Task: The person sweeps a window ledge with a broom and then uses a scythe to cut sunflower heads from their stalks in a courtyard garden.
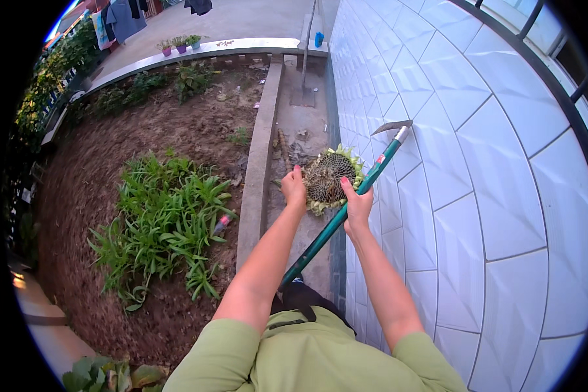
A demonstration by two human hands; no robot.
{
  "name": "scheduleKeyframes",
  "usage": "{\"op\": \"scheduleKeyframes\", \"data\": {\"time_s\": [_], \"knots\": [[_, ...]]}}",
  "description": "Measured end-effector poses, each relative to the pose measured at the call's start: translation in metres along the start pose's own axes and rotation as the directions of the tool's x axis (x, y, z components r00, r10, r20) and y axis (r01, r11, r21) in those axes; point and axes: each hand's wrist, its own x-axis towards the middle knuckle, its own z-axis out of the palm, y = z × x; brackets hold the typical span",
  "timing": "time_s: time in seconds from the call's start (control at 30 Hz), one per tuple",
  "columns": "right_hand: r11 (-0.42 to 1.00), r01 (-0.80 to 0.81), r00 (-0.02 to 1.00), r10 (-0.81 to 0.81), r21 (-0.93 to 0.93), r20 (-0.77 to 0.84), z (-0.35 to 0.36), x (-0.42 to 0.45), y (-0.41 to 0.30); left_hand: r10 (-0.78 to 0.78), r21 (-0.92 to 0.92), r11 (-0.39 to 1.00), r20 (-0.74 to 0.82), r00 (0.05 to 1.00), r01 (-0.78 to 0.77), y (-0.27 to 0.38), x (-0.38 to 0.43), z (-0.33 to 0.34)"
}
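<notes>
A sunflower head [331, 177], full of dark seed cells and fringed with green bracts, is held up in front of me, its face towards me. My left hand [294, 188] is curled at its left edge, thumb up; the fingers behind are hidden. At the lower right edge, my right hand [358, 206] has its thumb on the rim. The green handle of a sickle [345, 209] runs through that same hand, slanting from by my legs up to the right. Its curved metal blade [391, 127] points left, close before the tiled wall.
A white tiled wall [500, 196] rises on the right. Left of the narrow concrete path [299, 120] runs a low curb [260, 181], then a soil bed [142, 130] with leafy green plants [161, 220]. A long-handled tool [306, 63] leans ahead; small flowerpots [180, 48] line a ledge.
</notes>
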Motion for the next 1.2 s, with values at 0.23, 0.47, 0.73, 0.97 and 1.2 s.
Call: {"op": "scheduleKeyframes", "data": {"time_s": [0.23, 0.47, 0.73, 0.97, 1.2], "knots": [[0.998, -0.056, 0.997, 0.057, 0.026, -0.048, 0.003, 0.030, 0.020, 0.312, 0.288, 0.895, 0.142, 0.939, -0.341, 0.005, 0.000, 0.041], [0.998, -0.044, 0.998, 0.046, 0.036, -0.053, 0.005, 0.034, 0.029, 0.519, 0.105, 0.850, 0.011, 0.855, -0.517, 0.005, 0.014, 0.043], [0.995, -0.057, 0.998, 0.059, 0.084, -0.022, 0.000, 0.036, 0.036, 0.409, 0.163, 0.899, 0.014, 0.912, -0.406, 0.016, 0.021, 0.042], [0.985, -0.107, 0.994, 0.102, 0.134, 0.044, -0.006, 0.027, 0.031, 0.178, 0.092, 0.978, 0.115, 0.977, -0.189, 0.025, 0.024, 0.030], [0.975, -0.130, 0.990, 0.117, 0.178, 0.082, -0.005, 0.019, 0.027, 0.239, 0.051, 0.969, 0.057, 0.969, -0.242, 0.013, 0.029, 0.032]]}}
